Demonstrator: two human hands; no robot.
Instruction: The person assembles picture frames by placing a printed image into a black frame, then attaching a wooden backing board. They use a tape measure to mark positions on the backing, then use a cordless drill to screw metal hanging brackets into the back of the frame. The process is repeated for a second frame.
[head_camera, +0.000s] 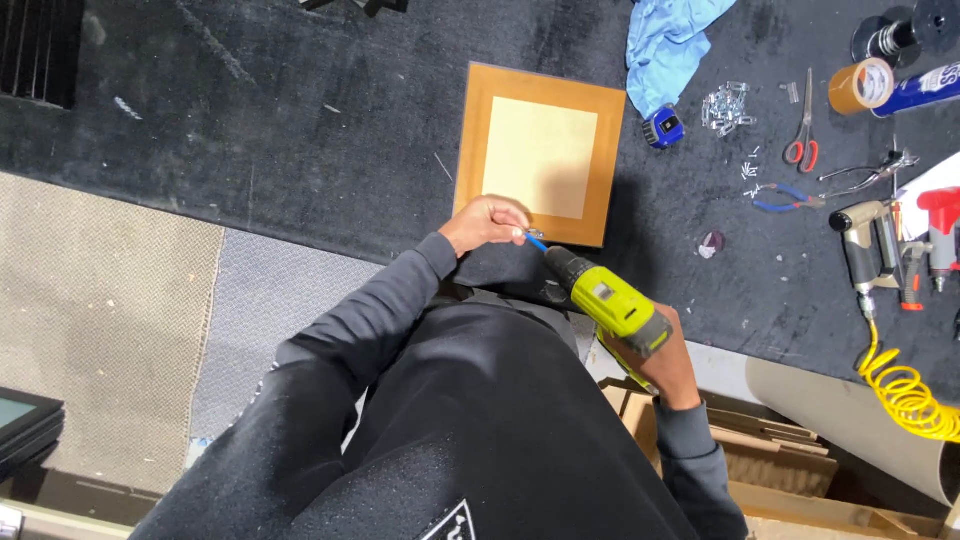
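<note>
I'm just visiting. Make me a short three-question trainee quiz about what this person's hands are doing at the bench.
1. True or false: the right hand holds a lime-green cordless drill.
2. Where is the left hand? A) on the red-handled scissors B) pinching at the drill's bit tip, by the near edge of the wooden frame panel C) on the tape roll
3. What colour is the coiled air hose?

Key: 1 true; 2 B; 3 yellow.
</note>
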